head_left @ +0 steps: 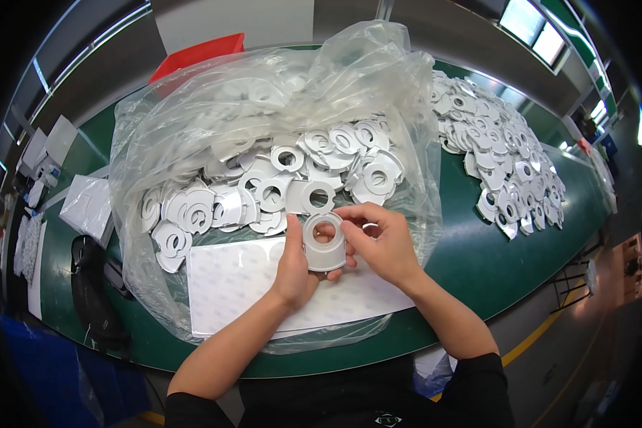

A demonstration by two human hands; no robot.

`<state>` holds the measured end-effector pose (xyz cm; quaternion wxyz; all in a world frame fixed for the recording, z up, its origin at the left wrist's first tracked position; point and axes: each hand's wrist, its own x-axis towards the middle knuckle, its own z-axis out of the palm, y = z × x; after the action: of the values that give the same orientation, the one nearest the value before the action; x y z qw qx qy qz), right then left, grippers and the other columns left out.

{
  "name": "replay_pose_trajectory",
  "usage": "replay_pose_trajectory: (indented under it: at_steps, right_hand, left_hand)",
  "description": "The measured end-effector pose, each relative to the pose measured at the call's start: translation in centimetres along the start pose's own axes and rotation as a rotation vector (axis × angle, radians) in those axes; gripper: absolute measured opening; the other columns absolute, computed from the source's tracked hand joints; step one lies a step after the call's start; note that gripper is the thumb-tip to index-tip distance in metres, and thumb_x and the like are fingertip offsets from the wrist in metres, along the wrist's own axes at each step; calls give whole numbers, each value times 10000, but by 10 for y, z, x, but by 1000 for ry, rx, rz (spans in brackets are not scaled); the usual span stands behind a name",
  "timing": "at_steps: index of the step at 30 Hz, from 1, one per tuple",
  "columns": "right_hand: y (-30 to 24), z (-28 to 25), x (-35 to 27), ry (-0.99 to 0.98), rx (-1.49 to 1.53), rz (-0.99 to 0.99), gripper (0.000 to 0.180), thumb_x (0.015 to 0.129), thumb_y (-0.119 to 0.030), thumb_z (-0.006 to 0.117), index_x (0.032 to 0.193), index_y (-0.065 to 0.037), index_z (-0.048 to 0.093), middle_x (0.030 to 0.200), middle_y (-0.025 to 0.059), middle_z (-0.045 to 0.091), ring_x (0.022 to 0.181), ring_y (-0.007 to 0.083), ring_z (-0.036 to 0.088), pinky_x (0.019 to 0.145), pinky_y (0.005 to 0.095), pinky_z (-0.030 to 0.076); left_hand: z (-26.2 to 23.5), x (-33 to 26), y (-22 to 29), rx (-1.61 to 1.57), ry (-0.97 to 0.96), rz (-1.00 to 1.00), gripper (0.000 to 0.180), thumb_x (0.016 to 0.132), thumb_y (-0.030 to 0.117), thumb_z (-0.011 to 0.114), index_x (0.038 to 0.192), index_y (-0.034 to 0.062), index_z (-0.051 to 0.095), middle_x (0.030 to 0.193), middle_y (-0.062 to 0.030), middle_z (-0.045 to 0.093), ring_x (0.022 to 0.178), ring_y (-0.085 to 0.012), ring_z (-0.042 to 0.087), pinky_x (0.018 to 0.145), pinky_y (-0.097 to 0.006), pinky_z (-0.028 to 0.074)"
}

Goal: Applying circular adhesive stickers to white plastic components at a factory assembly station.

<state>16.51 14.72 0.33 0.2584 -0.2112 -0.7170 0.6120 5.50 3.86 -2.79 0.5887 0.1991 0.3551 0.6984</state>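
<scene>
At frame centre, both hands' fingers, left hand [296, 265] and right hand [381, 242], clamp a white ring [324, 242] above the sheet [242, 285], bag [192, 143] behind.

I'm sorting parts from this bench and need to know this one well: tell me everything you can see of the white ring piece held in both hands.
The white ring piece is a flat, pale, plastic-looking plate with a round hole near its top and a rounded outline. It is held roughly upright, face toward the camera, over a white sheet. The left hand grips its left edge; the right hand holds its right side, fingers curled above. Similar pieces lie in the clear bag behind it.
</scene>
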Motion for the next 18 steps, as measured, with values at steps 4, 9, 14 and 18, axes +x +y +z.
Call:
replay_pose_trajectory:
  at_steps: [4, 9, 14, 18]
  right_hand:
    - [0, 1, 1, 27, 90, 73, 193, 805, -49, 583, 947, 76, 621, 723, 82, 614, 486, 85, 570, 422, 209, 417]
    - [1, -1, 3, 58, 53, 86, 152, 800, -72, 614, 859, 68, 608, 676, 66, 610, 474, 73, 562, 405, 213, 400]
    - [-11, 5, 0, 67, -79, 183, 200, 803, -96, 665, 706, 3, 522, 691, 50, 587, 476, 78, 554, 417, 206, 417]
    - [-6, 5, -2, 170, -485, -26, 282, 742, -193, 738, 681, -24, 520, 653, 46, 560, 467, 108, 540, 424, 249, 420]
  left_hand:
    - [3, -1, -3, 97, 27, 1, 800, 898, 663, 46, 1041, 53, 543, 866, -90, 592, 700, -158, 582, 507, -231, 391]
    - [-1, -1, -7, 169, -9, 2, 810, 883, 679, 30, 1031, 65, 538, 859, -79, 593, 677, -130, 579, 484, -213, 388]
    - [-2, -1, -8, 234, -66, -13, 824, 864, 701, 16, 1022, 79, 534, 854, -69, 595, 668, -110, 569, 469, -203, 379]
    - [6, -1, -4, 281, -44, -31, 830, 847, 722, 6, 1038, 86, 504, 840, -67, 597, 649, -104, 557, 467, -200, 374]
